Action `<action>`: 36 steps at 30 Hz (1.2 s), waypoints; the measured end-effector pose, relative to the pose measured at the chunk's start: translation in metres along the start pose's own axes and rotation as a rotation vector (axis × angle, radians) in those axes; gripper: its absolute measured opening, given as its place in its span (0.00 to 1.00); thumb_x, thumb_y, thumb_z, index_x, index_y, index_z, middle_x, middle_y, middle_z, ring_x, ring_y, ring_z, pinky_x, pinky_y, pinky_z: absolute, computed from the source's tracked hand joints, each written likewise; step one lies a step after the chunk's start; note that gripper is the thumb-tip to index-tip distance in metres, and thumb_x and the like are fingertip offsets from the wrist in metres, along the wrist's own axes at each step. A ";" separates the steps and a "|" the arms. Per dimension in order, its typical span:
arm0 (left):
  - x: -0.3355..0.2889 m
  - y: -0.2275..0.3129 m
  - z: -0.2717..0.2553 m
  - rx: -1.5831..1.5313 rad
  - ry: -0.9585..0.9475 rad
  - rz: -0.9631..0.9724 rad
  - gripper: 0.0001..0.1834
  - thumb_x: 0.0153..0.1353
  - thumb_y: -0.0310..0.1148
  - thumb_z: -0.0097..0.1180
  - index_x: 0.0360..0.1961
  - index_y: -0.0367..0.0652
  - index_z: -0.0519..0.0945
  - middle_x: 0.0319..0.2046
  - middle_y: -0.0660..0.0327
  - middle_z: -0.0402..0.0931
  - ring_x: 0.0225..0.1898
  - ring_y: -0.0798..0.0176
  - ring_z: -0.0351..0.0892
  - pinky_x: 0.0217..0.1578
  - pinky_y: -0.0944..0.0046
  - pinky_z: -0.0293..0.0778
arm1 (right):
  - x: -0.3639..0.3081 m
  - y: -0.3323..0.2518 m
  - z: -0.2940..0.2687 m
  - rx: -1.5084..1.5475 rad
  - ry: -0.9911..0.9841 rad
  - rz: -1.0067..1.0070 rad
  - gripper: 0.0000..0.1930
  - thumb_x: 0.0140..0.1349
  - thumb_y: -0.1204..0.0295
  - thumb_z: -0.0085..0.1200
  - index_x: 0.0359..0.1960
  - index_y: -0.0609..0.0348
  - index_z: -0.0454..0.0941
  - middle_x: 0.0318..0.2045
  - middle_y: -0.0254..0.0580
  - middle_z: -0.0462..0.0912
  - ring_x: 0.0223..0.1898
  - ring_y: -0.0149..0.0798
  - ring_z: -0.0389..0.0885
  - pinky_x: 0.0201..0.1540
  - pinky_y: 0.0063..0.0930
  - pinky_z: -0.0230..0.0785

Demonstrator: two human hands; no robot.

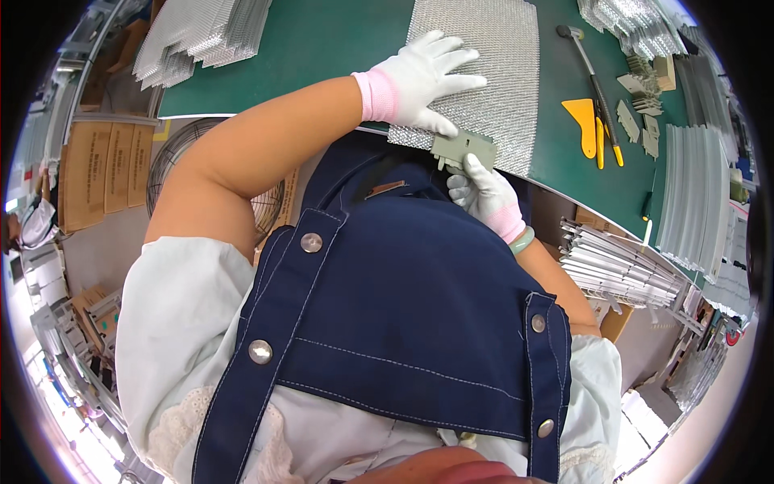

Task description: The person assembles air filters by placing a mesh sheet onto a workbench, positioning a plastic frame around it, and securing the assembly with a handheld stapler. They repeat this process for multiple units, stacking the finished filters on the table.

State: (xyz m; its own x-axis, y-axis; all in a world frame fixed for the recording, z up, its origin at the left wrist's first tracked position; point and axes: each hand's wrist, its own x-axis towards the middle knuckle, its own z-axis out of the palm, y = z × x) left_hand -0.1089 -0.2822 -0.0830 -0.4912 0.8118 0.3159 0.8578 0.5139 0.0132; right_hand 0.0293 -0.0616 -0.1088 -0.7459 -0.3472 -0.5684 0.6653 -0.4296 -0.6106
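A silvery metal mesh panel [492,64] lies on the green table top in front of me, its near end at the table's edge. My left hand [423,81], in a white glove with a pink cuff, rests with spread fingers on the panel's left side. At the near edge, my right hand [484,189], gloved the same way, is closed on a grey-green flat plate [465,150] with small tabs and slots. Its thumb lies on top of the plate; the other fingers are partly hidden below. The left thumb is close to the plate's upper left corner; I cannot tell whether it touches.
Right of the panel lie a hammer [582,60], a yellow scraper [582,125], yellow-and-black tools [603,133] and several grey-green plates [637,89]. Mesh stacks [205,36] stand at the far left, with more metal strips [695,198] at the right. A fan [181,153] sits below the table's left side.
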 end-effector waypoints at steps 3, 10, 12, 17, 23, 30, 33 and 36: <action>-0.001 -0.005 0.008 -0.137 -0.077 0.067 0.37 0.59 0.52 0.60 0.68 0.51 0.69 0.68 0.48 0.63 0.72 0.42 0.57 0.71 0.44 0.52 | -0.002 -0.003 -0.004 0.031 -0.064 0.008 0.17 0.72 0.60 0.55 0.52 0.61 0.75 0.37 0.38 0.79 0.32 0.28 0.76 0.33 0.18 0.68; 0.005 -0.019 0.006 -0.199 -0.196 0.090 0.40 0.55 0.49 0.60 0.70 0.51 0.67 0.70 0.48 0.61 0.72 0.41 0.55 0.72 0.44 0.50 | -0.001 0.002 -0.016 0.057 -0.062 0.047 0.15 0.73 0.64 0.54 0.51 0.63 0.76 0.37 0.38 0.80 0.32 0.28 0.77 0.33 0.19 0.69; 0.006 -0.019 0.001 -0.173 -0.232 0.088 0.43 0.52 0.50 0.62 0.71 0.52 0.67 0.71 0.48 0.60 0.72 0.40 0.54 0.72 0.44 0.50 | -0.001 0.002 -0.017 0.050 -0.056 0.053 0.15 0.72 0.63 0.55 0.51 0.63 0.76 0.36 0.39 0.81 0.30 0.28 0.77 0.33 0.20 0.70; 0.007 -0.008 -0.005 -0.173 -0.295 0.022 0.46 0.50 0.51 0.63 0.72 0.54 0.65 0.72 0.48 0.58 0.74 0.40 0.50 0.72 0.45 0.49 | -0.002 0.003 -0.011 0.015 -0.005 0.022 0.16 0.72 0.61 0.55 0.50 0.61 0.76 0.34 0.40 0.81 0.28 0.28 0.76 0.33 0.20 0.70; 0.014 -0.013 -0.001 -0.147 -0.372 0.018 0.41 0.59 0.50 0.57 0.73 0.55 0.62 0.74 0.49 0.55 0.75 0.42 0.49 0.74 0.45 0.45 | -0.003 -0.004 0.021 0.115 0.132 -0.032 0.15 0.73 0.57 0.52 0.49 0.54 0.73 0.26 0.30 0.71 0.25 0.24 0.66 0.27 0.17 0.62; -0.005 0.002 -0.001 -0.138 -0.133 0.022 0.37 0.59 0.45 0.57 0.70 0.49 0.66 0.71 0.46 0.59 0.74 0.40 0.53 0.73 0.42 0.46 | 0.003 0.002 0.016 0.093 0.233 -0.054 0.19 0.70 0.56 0.56 0.50 0.57 0.72 0.33 0.40 0.77 0.28 0.30 0.73 0.28 0.21 0.67; -0.008 0.014 -0.020 -0.144 -0.003 0.150 0.27 0.57 0.40 0.60 0.56 0.40 0.75 0.57 0.49 0.73 0.63 0.43 0.68 0.65 0.45 0.61 | 0.002 0.002 0.014 0.108 0.225 -0.055 0.17 0.71 0.57 0.55 0.50 0.57 0.73 0.34 0.40 0.79 0.30 0.32 0.76 0.30 0.23 0.69; -0.016 0.013 -0.025 -0.129 0.078 0.249 0.18 0.57 0.37 0.60 0.46 0.38 0.78 0.47 0.54 0.76 0.54 0.47 0.73 0.56 0.49 0.70 | 0.003 0.001 0.011 0.108 0.193 -0.039 0.17 0.71 0.57 0.55 0.51 0.57 0.73 0.34 0.40 0.80 0.30 0.33 0.77 0.30 0.23 0.69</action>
State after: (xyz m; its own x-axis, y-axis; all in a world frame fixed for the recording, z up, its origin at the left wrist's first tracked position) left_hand -0.0855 -0.2956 -0.0639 -0.2540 0.8823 0.3962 0.9652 0.2575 0.0455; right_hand 0.0274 -0.0726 -0.1048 -0.7441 -0.1667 -0.6469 0.6209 -0.5298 -0.5777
